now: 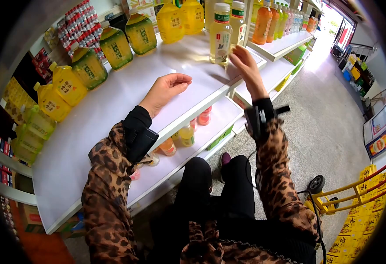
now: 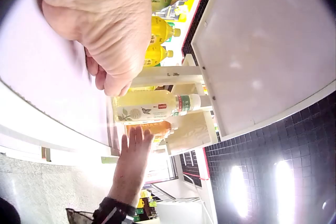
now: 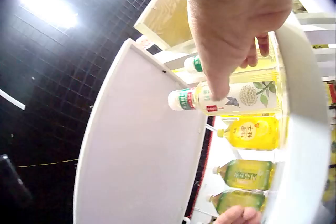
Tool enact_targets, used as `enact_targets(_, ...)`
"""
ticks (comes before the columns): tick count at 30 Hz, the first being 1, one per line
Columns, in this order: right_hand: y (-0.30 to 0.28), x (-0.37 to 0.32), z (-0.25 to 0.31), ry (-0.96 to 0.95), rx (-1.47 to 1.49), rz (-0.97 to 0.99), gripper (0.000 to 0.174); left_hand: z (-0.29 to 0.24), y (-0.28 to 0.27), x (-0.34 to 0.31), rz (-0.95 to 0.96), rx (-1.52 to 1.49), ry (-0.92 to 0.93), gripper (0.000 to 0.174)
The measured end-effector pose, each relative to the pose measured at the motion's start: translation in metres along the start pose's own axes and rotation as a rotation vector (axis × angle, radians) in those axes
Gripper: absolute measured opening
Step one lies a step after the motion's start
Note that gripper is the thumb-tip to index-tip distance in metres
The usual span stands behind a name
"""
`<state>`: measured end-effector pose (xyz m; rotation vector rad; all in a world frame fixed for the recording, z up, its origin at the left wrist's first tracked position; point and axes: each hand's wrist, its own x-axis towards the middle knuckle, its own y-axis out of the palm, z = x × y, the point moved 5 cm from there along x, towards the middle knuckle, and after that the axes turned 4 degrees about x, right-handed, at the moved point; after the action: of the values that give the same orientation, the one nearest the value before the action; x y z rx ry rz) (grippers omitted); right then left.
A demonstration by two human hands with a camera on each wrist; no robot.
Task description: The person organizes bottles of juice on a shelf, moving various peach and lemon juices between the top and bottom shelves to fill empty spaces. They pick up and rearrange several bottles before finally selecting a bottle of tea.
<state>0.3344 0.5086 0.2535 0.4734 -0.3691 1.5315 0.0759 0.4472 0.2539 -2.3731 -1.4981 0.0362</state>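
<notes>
Two clear bottles of pale yellow drink with white caps and green-and-white labels stand upright at the shelf's right end: a front bottle [image 1: 220,39] and a rear bottle [image 1: 238,22] close behind it. Beside them is my right hand [image 1: 249,70], its fingers extended near the bottles' lower parts. In the right wrist view, the thumb of that hand overlaps the front bottle [image 3: 247,97]. My left hand [image 1: 162,91] hovers over the white shelf [image 1: 113,119] with loosely curled fingers and nothing visible in them. The left wrist view shows the right hand [image 2: 131,166] with fingers spread.
Large yellow jugs [image 1: 170,23] and green-labelled jugs [image 1: 116,47] line the shelf's back edge. Orange bottles [image 1: 262,24] stand on the adjoining shelf. Small bottles [image 1: 187,135] sit on the lower tier. A yellow hand truck [image 1: 342,198] stands on the floor at right.
</notes>
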Motion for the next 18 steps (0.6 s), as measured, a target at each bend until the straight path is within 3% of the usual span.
enact_targets(4,-0.009,-0.059,0.011,-0.149,0.043,-0.202,0.04,-0.002,0.001,-0.001,-0.017,0.032,-0.016,0.025)
enact_targets(7,-0.023,-0.09,-0.006,-0.158,0.046,-0.369,0.024,-0.005,0.003,-0.003,-0.026,0.026,-0.037,0.024)
enact_targets(11,-0.025,-0.122,-0.098,0.064,-0.097,-0.399,0.015,-0.004,0.003,-0.003,-0.027,0.03,-0.041,0.024)
enact_targets(13,-0.021,-0.138,-0.149,0.224,-0.254,-0.357,0.027,-0.005,0.003,-0.003,-0.034,0.002,-0.036,0.024)
enact_targets(15,-0.007,-0.15,-0.188,0.29,-0.324,-0.251,0.052,-0.005,0.003,-0.004,-0.038,-0.009,-0.057,0.023)
enact_targets(16,0.002,-0.153,-0.204,0.281,-0.401,-0.11,0.073,-0.005,0.003,-0.004,-0.043,-0.021,-0.056,0.023)
enact_targets(17,0.01,-0.155,-0.221,0.188,-0.447,-0.038,0.086,-0.004,0.003,-0.004,-0.043,-0.017,-0.067,0.023)
enact_targets(18,0.018,-0.156,-0.229,0.219,-0.384,-0.014,0.091,-0.004,0.003,-0.004,-0.042,-0.036,-0.066,0.023)
